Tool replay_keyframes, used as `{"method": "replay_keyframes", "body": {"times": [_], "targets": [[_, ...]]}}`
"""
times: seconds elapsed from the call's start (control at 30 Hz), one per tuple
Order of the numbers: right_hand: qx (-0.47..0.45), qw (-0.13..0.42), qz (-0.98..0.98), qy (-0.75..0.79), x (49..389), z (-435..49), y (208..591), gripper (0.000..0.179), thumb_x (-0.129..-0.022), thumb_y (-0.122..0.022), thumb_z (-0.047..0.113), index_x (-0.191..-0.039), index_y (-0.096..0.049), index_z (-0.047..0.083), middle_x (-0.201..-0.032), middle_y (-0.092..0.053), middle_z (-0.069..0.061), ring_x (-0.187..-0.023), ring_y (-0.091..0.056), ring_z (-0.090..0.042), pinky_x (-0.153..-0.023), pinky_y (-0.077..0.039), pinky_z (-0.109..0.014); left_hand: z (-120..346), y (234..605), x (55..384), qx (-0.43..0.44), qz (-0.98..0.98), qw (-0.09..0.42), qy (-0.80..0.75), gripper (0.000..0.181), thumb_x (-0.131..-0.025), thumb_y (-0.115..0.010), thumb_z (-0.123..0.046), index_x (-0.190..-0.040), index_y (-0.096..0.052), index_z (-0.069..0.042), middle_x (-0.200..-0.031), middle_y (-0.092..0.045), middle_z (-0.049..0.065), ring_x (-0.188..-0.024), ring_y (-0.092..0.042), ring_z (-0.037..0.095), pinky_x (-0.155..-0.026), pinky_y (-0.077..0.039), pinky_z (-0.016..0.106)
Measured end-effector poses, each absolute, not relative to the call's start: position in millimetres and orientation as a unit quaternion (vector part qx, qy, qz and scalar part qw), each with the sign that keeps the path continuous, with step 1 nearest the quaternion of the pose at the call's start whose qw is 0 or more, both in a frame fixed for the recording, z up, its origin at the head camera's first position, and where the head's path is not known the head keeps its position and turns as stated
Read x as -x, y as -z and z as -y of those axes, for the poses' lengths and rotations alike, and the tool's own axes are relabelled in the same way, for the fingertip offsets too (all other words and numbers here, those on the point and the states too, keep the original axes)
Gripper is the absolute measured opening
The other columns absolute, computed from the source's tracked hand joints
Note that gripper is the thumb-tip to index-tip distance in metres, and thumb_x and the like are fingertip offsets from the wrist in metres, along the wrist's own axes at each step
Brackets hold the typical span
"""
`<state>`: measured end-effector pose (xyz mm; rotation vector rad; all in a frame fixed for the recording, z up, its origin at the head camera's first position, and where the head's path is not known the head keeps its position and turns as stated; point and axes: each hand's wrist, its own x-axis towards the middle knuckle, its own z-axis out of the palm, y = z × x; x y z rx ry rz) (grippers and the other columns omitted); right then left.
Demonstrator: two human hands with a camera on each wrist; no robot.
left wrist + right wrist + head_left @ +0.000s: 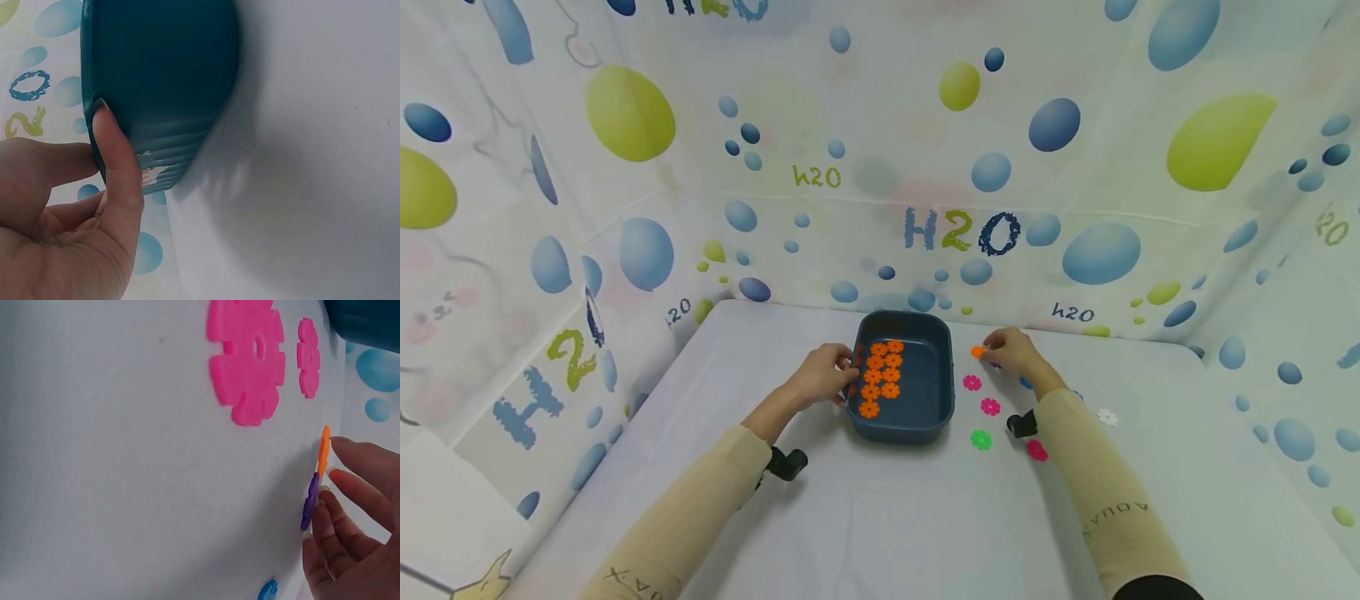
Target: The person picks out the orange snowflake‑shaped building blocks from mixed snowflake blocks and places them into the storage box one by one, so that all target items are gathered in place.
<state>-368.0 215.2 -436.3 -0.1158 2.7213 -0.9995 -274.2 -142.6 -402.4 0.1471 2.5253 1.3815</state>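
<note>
My left hand (826, 375) grips the left rim of a dark blue-green plastic bin (934, 367); in the left wrist view the thumb (122, 159) lies along the outer wall. Inside the bin, toward its left, several orange notched flower-shaped discs (871, 377) form two rows. Right of the bin, my right hand (1015, 350) pinches a single orange flower disc (324, 451) with thumb and index fingertips, low over the table. A purple disc (310, 501), seen edge-on, sits right beside it under the other fingers.
Pink discs (972, 382), a green disc (981, 440), a red-pink disc (1037, 450), a white disc (1107, 417) and a blue disc (268, 590) lie scattered right of the bin. A patterned curtain (880, 167) hangs behind the white table (880, 517).
</note>
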Motion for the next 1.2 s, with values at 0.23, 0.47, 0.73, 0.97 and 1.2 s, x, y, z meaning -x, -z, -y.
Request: {"method": "replay_keyframes", "body": {"times": [0.23,0.47,0.73,0.97,1.2], "targets": [[0.044,0.124,-0.930,0.342,369.5,-215.5,435.1,0.036,-0.099,-0.066,0.017,-0.129,-0.062,-0.004,-0.124,-0.059,-0.023,-0.106,-0.055,-0.035,-0.101,-0.053,-0.045,141.0,403.0,274.5,-0.054,-0.867,0.126,-0.479,0.032,-0.104,-0.058,-0.006,-0.132,-0.055,0.009,-0.095,-0.054,0.013,-0.073,-0.065,0.020,-0.058,-0.063,0.035],[0.038,0.117,-0.936,0.331,369.7,-212.1,432.9,0.037,-0.099,-0.067,0.018,-0.126,-0.061,-0.007,-0.121,-0.061,-0.023,-0.104,-0.057,-0.035,-0.101,-0.054,-0.046,139.6,400.9,273.7,-0.054,-0.868,0.121,-0.479,0.031,-0.104,-0.058,-0.005,-0.131,-0.055,0.009,-0.095,-0.054,0.013,-0.073,-0.065,0.021,-0.058,-0.063,0.035],[0.024,0.101,-0.933,0.345,370.9,-212.3,434.0,0.028,-0.100,-0.064,0.014,-0.120,-0.062,-0.006,-0.118,-0.061,-0.023,-0.101,-0.057,-0.034,-0.100,-0.054,-0.044,138.1,401.8,273.4,-0.050,-0.868,0.126,-0.477,0.031,-0.104,-0.058,-0.006,-0.131,-0.055,0.008,-0.096,-0.054,0.014,-0.074,-0.065,0.021,-0.057,-0.063,0.032],[0.025,0.083,-0.922,0.377,370.9,-213.1,433.6,0.025,-0.101,-0.064,0.012,-0.120,-0.065,-0.005,-0.119,-0.062,-0.023,-0.100,-0.059,-0.033,-0.100,-0.055,-0.044,139.8,400.6,272.4,-0.051,-0.868,0.128,-0.477,0.031,-0.104,-0.057,-0.005,-0.131,-0.054,0.009,-0.096,-0.054,0.014,-0.074,-0.065,0.021,-0.057,-0.063,0.033],[0.034,0.079,-0.911,0.403,365.6,-215.0,424.6,0.028,-0.101,-0.065,0.018,-0.121,-0.067,-0.001,-0.121,-0.064,-0.022,-0.103,-0.060,-0.034,-0.102,-0.054,-0.046,141.7,397.4,270.5,-0.053,-0.868,0.131,-0.475,0.036,-0.104,-0.058,-0.006,-0.135,-0.052,0.011,-0.097,-0.055,0.014,-0.075,-0.066,0.021,-0.061,-0.064,0.036]]}}
